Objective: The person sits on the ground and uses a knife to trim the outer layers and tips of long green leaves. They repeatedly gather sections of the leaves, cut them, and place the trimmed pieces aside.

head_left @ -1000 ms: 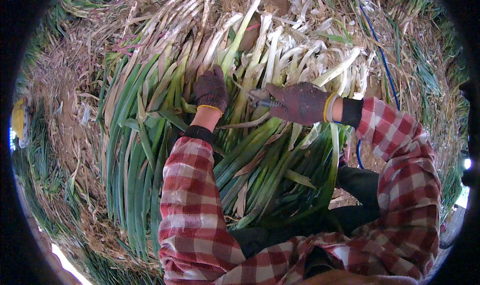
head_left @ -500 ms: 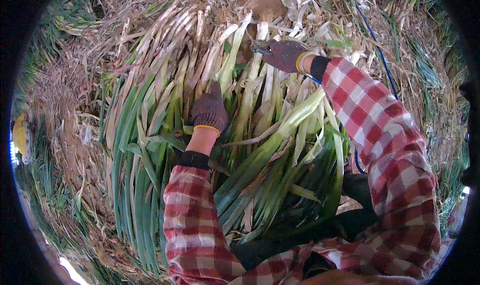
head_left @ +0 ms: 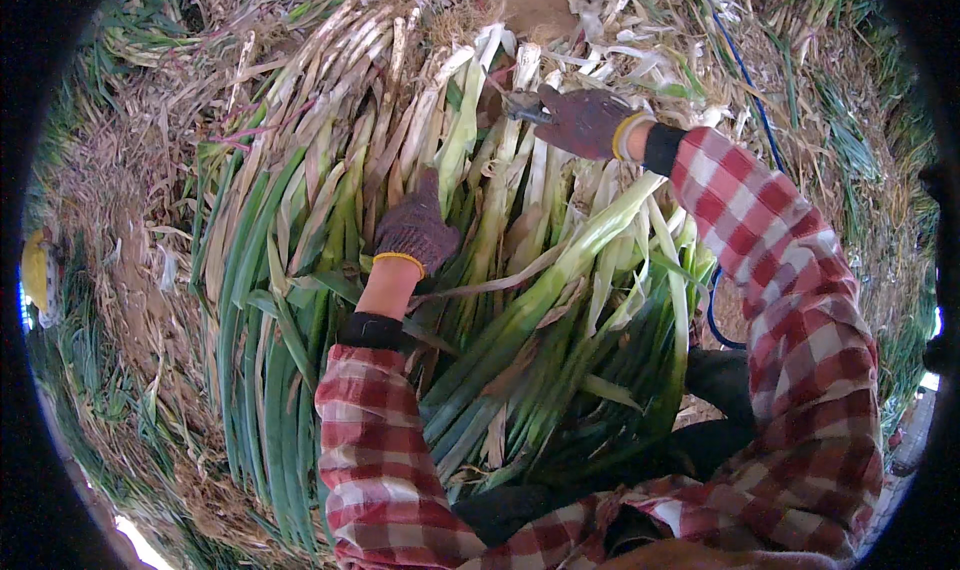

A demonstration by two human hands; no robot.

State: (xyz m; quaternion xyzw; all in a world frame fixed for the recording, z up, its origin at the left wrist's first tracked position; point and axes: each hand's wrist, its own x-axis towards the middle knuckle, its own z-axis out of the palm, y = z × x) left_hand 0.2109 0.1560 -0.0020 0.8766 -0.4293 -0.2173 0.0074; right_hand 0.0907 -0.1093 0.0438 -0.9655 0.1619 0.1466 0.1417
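Observation:
Long green onions [head_left: 500, 190] lie in a thick layer before me, white root ends away from me and green leaves toward me. My left hand [head_left: 415, 228], in a dark knitted glove, is closed over the stalks at the middle of the layer; its fingertips are partly hidden. A pale peeled-looking stalk [head_left: 462, 135] rises from beside it. My right hand [head_left: 585, 122], gloved alike, is closed round a grey nozzle-like tool, seemingly an air blow gun [head_left: 525, 108], whose tip points left over the white ends. Most of the tool is hidden by the glove.
A blue hose [head_left: 745, 65] runs down the right side, with a loop [head_left: 712, 310] beside my right sleeve. Dry husks and peeled skins [head_left: 650, 65] litter the ground. More green onions [head_left: 845, 135] lie at the far right. Something yellow [head_left: 38, 270] stands at the left rim.
My right hand has shifted a little right and nearer me, with the tool's tip now showing more. My left hand has moved slightly left, staying closed over the stalks.

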